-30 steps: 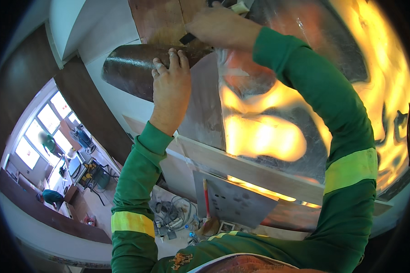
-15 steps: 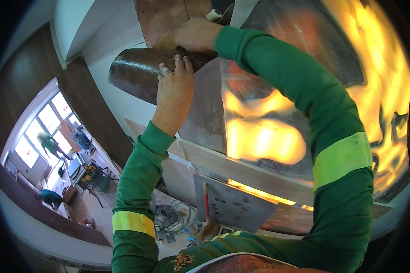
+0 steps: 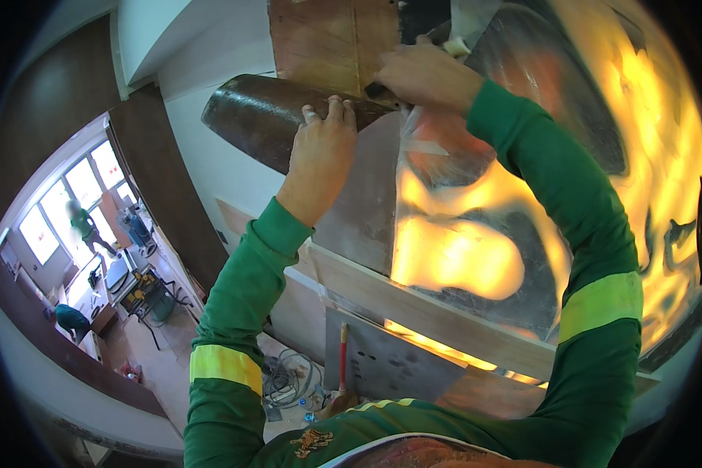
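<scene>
My left hand (image 3: 320, 160) rests with fingers apart on a glossy dark-brown curved panel (image 3: 249, 117). My right hand (image 3: 425, 74) is curled around a dark tool (image 3: 377, 90) just above the panel's right part; the tool's shape is mostly hidden. Past them is a brown wooden board (image 3: 312, 39), with a small cream object (image 3: 455, 47) beside my right fingers. A grey panel (image 3: 363, 203) lies below the curved one, against a glowing, wavy translucent surface (image 3: 460, 249) covering much of the right side.
A pale plank (image 3: 429, 304) crosses below the glowing surface. Lower down are a grey sheet (image 3: 390, 366), a red-handled tool (image 3: 343, 351) and coiled hoses (image 3: 288, 378). Through a doorway at left, two co-workers (image 3: 82, 222) (image 3: 70, 320) are among equipment (image 3: 148, 292) by windows.
My right hand moved left, then back rightward. The curved panel and left hand appear slightly farther right as the view shifts. A distant co-worker has moved.
</scene>
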`<state>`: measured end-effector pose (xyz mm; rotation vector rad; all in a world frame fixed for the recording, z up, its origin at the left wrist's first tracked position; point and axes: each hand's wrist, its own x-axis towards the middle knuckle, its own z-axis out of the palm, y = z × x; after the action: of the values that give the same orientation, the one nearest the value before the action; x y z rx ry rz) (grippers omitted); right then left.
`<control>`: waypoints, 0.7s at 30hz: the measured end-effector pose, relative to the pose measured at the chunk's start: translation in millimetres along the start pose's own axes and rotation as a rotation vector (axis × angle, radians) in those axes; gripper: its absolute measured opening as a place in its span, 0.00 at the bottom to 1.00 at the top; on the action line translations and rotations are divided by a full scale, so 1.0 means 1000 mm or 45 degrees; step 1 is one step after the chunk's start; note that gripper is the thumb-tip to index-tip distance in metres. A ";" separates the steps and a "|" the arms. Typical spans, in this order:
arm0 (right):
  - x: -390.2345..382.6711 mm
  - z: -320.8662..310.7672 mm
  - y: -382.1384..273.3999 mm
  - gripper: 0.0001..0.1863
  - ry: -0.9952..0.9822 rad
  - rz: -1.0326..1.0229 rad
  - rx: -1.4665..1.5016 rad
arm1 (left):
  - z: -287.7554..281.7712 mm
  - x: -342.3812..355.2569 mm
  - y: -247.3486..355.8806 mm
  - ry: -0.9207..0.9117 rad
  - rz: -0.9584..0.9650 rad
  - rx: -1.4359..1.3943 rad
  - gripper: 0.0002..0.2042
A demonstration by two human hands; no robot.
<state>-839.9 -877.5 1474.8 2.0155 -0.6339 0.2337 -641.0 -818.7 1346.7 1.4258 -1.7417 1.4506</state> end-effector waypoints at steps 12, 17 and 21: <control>-0.017 0.017 -0.042 0.17 0.101 0.195 -0.033 | 0.052 0.106 -0.194 0.271 -0.133 -0.392 0.38; -0.018 0.009 -0.056 0.19 0.012 0.171 -0.126 | 0.098 0.098 -0.246 -0.645 -0.761 -0.607 0.44; -0.022 0.007 -0.051 0.18 -0.006 0.219 -0.076 | 0.110 0.062 -0.239 -0.648 -0.837 -0.851 0.43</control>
<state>-832.6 -856.0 1423.6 1.9063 -0.8088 0.3089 -420.3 -922.0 1463.3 1.7898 -1.5524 0.1398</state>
